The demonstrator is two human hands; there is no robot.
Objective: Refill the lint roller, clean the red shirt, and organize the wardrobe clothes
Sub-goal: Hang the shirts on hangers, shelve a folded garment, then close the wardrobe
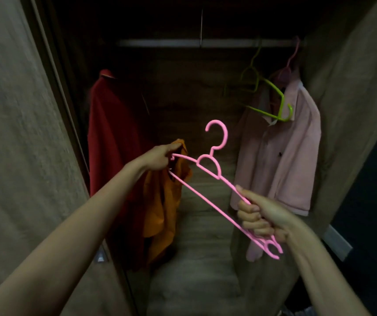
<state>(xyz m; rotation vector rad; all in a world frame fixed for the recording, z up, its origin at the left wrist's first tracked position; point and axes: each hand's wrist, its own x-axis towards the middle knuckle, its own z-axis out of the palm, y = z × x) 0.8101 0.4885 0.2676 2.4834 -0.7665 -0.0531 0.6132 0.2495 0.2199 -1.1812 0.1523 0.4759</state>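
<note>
I hold a pink plastic hanger [215, 169] in front of the open wardrobe. My right hand [263, 217] grips its right arm in a closed fist. My left hand [160, 157] pinches the hanger's left tip together with the top of an orange shirt [162, 206], which hangs down limp below it. A red shirt [114, 133] hangs at the wardrobe's left. A pale pink shirt [283, 160] hangs at the right on its own pink hanger [291, 60].
An empty green hanger [272, 99] dangles from the rail [160, 43] in front of the pink shirt. The open wardrobe door [18, 144] stands close on the left, a side panel [352, 110] on the right. The wardrobe floor [196, 258] lies below the clothes.
</note>
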